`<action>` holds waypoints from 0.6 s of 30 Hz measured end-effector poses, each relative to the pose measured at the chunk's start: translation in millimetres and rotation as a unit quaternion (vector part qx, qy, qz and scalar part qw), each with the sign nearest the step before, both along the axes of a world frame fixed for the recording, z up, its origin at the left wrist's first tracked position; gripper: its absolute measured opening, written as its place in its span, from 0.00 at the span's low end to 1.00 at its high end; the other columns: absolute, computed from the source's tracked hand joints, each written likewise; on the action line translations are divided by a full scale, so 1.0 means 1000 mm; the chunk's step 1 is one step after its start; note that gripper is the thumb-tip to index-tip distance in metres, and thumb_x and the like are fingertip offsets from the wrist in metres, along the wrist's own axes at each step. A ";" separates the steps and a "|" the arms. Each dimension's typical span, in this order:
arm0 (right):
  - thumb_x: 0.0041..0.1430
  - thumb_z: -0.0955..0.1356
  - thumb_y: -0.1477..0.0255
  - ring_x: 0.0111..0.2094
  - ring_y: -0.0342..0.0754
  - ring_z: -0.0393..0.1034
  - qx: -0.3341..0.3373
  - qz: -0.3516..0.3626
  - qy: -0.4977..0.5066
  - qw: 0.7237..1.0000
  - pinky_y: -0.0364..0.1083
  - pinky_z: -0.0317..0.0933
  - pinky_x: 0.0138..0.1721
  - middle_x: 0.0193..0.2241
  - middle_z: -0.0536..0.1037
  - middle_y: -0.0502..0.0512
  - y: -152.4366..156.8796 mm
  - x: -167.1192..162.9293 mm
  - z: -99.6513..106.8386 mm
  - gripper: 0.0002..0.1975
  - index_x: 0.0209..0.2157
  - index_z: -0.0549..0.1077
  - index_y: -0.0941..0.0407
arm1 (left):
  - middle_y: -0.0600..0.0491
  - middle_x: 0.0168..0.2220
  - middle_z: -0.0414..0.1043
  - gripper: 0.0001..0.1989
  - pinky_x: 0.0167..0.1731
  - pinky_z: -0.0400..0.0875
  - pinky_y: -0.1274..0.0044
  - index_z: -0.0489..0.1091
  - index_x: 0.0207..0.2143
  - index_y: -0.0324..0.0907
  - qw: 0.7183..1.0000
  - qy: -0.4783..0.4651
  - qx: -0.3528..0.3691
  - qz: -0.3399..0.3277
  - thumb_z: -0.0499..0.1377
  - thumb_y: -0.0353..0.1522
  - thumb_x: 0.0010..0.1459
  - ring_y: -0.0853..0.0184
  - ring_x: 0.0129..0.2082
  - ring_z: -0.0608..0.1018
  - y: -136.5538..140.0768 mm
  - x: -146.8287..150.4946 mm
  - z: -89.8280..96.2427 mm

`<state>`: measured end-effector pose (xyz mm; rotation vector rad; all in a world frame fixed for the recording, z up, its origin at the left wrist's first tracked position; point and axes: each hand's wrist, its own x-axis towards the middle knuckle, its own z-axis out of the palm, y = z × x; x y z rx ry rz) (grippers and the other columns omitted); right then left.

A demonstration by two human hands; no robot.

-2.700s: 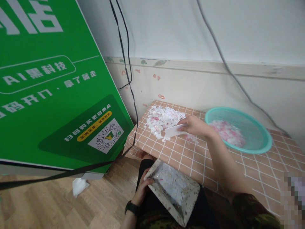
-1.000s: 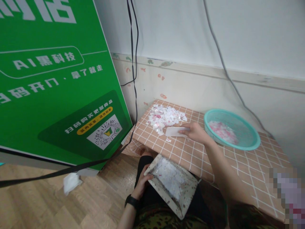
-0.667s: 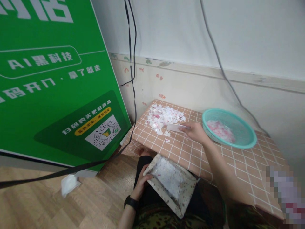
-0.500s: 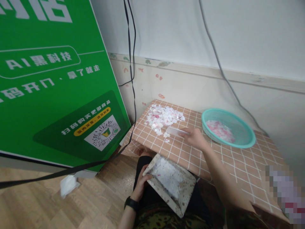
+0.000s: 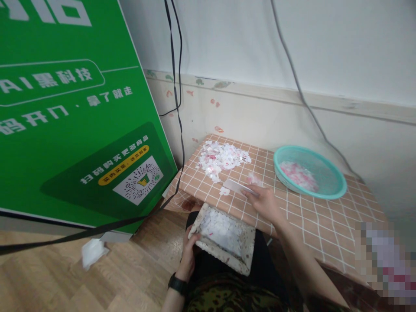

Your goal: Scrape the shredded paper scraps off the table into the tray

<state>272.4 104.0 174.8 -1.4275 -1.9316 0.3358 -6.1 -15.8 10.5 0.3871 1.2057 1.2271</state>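
My right hand is closed on a flat white scraper, its long edge down near the checked tabletop. A few loose white paper scraps lie right beside the scraper. Beyond them spreads a heap of white and pink scraps. My left hand grips the left rim of a worn, stained shallow tray, thumb over the edge. The tray sits over my lap just below the table's front edge, tilted, with white scraps inside.
A turquoise mesh basket with pink and white bits stands at the table's right. Brown checked cloth covers the table against the wall. A green sign panel stands left, with a black strap hanging in front. A white bag lies on the floor.
My right hand and the scraper have shifted slightly toward the table's front edge. The tray has moved up and left, closer under that edge. A small pinkish patch now shows behind my right hand.
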 end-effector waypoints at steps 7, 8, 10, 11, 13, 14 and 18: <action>0.69 0.65 0.68 0.35 0.53 0.82 0.024 -0.024 -0.007 0.999 0.48 0.74 0.36 0.39 0.86 0.55 -0.024 -0.013 -0.013 0.14 0.45 0.82 0.52 | 0.51 0.33 0.78 0.29 0.30 0.72 0.71 0.73 0.50 0.41 0.998 0.038 -0.048 0.026 0.68 0.42 0.45 0.58 0.31 0.79 0.009 -0.010 0.020; 0.69 0.65 0.68 0.36 0.53 0.82 0.032 -0.026 -0.004 0.999 0.48 0.74 0.36 0.40 0.86 0.55 -0.027 -0.015 -0.014 0.14 0.46 0.82 0.52 | 0.51 0.33 0.78 0.29 0.29 0.72 0.72 0.74 0.49 0.41 0.998 0.039 -0.047 0.027 0.68 0.42 0.45 0.58 0.30 0.79 0.010 -0.011 0.023; 0.69 0.65 0.68 0.35 0.53 0.82 0.049 -0.044 0.000 0.998 0.48 0.75 0.36 0.40 0.86 0.56 -0.033 -0.017 -0.016 0.13 0.46 0.82 0.52 | 0.51 0.32 0.77 0.28 0.29 0.72 0.72 0.74 0.49 0.40 0.998 0.038 -0.050 0.027 0.68 0.42 0.44 0.59 0.30 0.78 0.012 -0.013 0.028; 0.69 0.65 0.67 0.35 0.53 0.82 0.054 -0.055 -0.002 0.997 0.48 0.75 0.36 0.40 0.86 0.56 -0.036 -0.017 -0.016 0.13 0.46 0.82 0.53 | 0.51 0.32 0.77 0.28 0.29 0.72 0.72 0.74 0.48 0.40 0.997 0.037 -0.055 0.026 0.68 0.42 0.44 0.59 0.30 0.78 0.012 -0.013 0.030; 0.68 0.66 0.68 0.33 0.52 0.82 0.057 -0.066 -0.013 0.996 0.48 0.75 0.35 0.39 0.86 0.56 -0.039 -0.018 -0.017 0.13 0.46 0.82 0.52 | 0.51 0.31 0.78 0.28 0.29 0.72 0.71 0.75 0.47 0.40 0.997 0.041 -0.064 0.024 0.68 0.44 0.44 0.58 0.30 0.79 0.013 -0.014 0.033; 0.68 0.65 0.69 0.33 0.52 0.82 0.056 -0.063 -0.019 0.996 0.48 0.75 0.35 0.39 0.86 0.55 -0.040 -0.019 -0.017 0.13 0.46 0.82 0.52 | 0.52 0.30 0.78 0.28 0.29 0.72 0.71 0.75 0.46 0.41 0.997 0.045 -0.066 0.024 0.68 0.45 0.43 0.57 0.30 0.79 0.014 -0.015 0.034; 0.66 0.65 0.73 0.36 0.51 0.82 0.058 -0.033 -0.027 0.997 0.47 0.76 0.38 0.41 0.86 0.53 -0.040 -0.021 -0.017 0.14 0.46 0.82 0.50 | 0.52 0.28 0.77 0.28 0.28 0.71 0.72 0.76 0.44 0.40 0.996 0.060 -0.060 0.024 0.69 0.46 0.42 0.57 0.29 0.79 0.016 -0.017 0.038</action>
